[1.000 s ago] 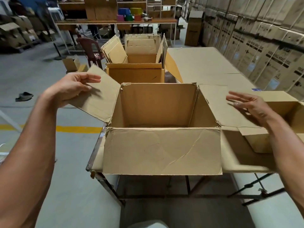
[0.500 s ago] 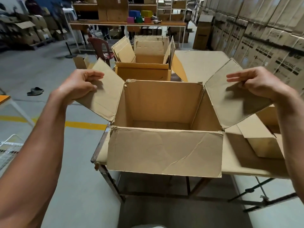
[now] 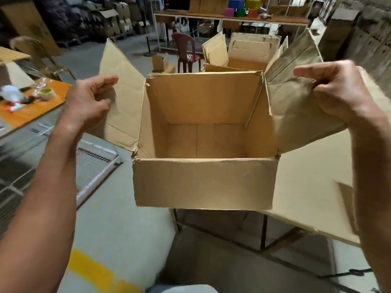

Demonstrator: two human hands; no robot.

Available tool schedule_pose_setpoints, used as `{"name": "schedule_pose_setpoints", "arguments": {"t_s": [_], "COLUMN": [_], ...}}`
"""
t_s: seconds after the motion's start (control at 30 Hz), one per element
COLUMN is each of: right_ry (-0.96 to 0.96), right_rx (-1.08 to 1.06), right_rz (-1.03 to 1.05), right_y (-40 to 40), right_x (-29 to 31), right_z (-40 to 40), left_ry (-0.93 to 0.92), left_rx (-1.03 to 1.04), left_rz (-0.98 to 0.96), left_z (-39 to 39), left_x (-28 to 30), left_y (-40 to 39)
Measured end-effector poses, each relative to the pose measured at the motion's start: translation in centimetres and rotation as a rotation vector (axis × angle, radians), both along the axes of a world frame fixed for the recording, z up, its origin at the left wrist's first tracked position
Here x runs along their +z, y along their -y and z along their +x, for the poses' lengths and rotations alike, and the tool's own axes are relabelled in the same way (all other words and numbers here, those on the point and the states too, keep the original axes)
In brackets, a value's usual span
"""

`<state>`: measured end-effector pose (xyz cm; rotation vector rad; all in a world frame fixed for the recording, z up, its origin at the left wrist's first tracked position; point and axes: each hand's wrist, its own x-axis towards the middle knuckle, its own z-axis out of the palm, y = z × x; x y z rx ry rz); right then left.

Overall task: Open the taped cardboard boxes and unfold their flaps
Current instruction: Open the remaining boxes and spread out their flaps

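Observation:
An empty brown cardboard box [image 3: 203, 182] hangs in front of me with its top open and its inside bare. My left hand [image 3: 88, 104] grips the left side flap [image 3: 124, 102], which stands up at a slant. My right hand [image 3: 338, 92] grips the creased right side flap [image 3: 294, 98], also raised. The near flap hangs folded down over the front wall. The box appears lifted off the table, out past its left end.
A cardboard-covered table [image 3: 313, 187] runs along the right. Another opened box [image 3: 245, 56] stands behind, next to a red plastic chair [image 3: 186, 51]. An orange table [image 3: 31, 106] with small items and a wire-mesh panel [image 3: 93, 163] lie to the left. Stacked cartons line the right wall.
Both side flaps have swung up from lying outward. My right hand went from resting flat to gripping its flap. The box has come up and toward me, off the table's end.

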<state>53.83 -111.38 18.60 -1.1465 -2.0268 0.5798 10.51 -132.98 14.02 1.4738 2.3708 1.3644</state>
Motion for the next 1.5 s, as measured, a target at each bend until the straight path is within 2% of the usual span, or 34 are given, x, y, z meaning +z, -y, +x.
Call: {"name": "schedule_pose_setpoints", "arguments": {"t_s": [0.23,0.37,0.57,0.73,0.93,1.1,1.5], "right_ry": [-0.036,-0.046,-0.095,-0.033,0.018,0.092,0.104], "right_rx": [0.201,0.271,0.326,0.338,0.276,0.203,-0.049], "right_rz": [-0.023,-0.043,-0.066,-0.072,-0.111,-0.129,-0.284], "right_y": [3.0,4.6,7.7,9.3,9.3,7.0,-2.1], "right_x": [-1.9,-2.7,-3.9,-5.6,-9.7,-12.7,-20.6], "right_z": [-11.1,-17.8,-28.5,-36.9,-43.8,-48.2,-58.9], "left_ry": [-0.113,-0.116,-0.127,-0.089,-0.108,-0.045,-0.022], "left_rx": [0.168,0.219,0.339,0.364,0.267,0.244,0.125], "left_rz": [-0.041,-0.087,-0.117,-0.131,-0.191,-0.229,-0.373], "left_z": [-6.2,-11.3,-17.7,-25.0,-31.7,-36.5,-49.1], "left_x": [-0.2,0.1,0.5,-0.2,-3.4,-6.9,-12.1], "left_y": [9.5,13.7,18.8,21.0,18.5,14.9,-0.3]}}
